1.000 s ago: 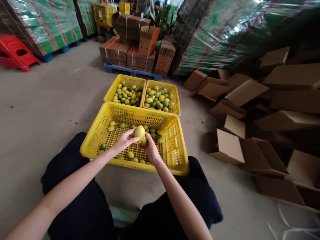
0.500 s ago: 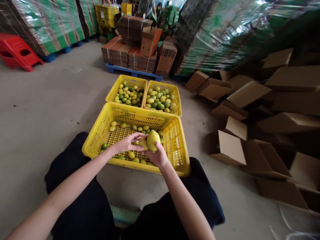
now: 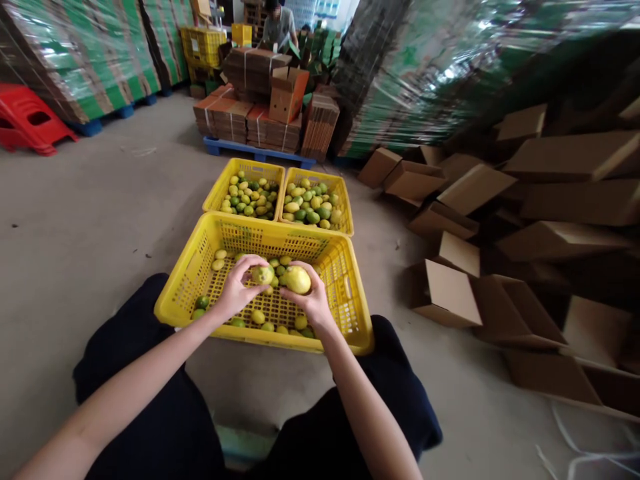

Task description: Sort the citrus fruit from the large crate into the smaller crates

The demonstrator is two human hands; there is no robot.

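Observation:
Just above a large yellow plastic crate (image 3: 260,227), my left hand (image 3: 241,288) grips a greenish-yellow lemon (image 3: 263,275) between thumb and fingers. Close by on the right, my right hand (image 3: 314,300) is closed round a bigger, paler yellow lemon (image 3: 297,280). The two fruits are apart from each other. Several more yellow and green lemons (image 3: 257,317) lie scattered on the crate's slotted floor, some of them hidden behind my hands.
Two smaller yellow crates (image 3: 213,193) of lemons touch the large crate's far side. Open cardboard boxes (image 3: 453,293) are heaped on the right. Bundled flat cartons (image 3: 273,127) sit on a blue pallet (image 3: 257,153), with a person (image 3: 280,30) behind. A red stool (image 3: 35,120) is at left.
My hands have moved apart. The left one now holds a greenish-yellow lemon away from the right hand, which keeps the pale yellow one. The view has shifted slightly.

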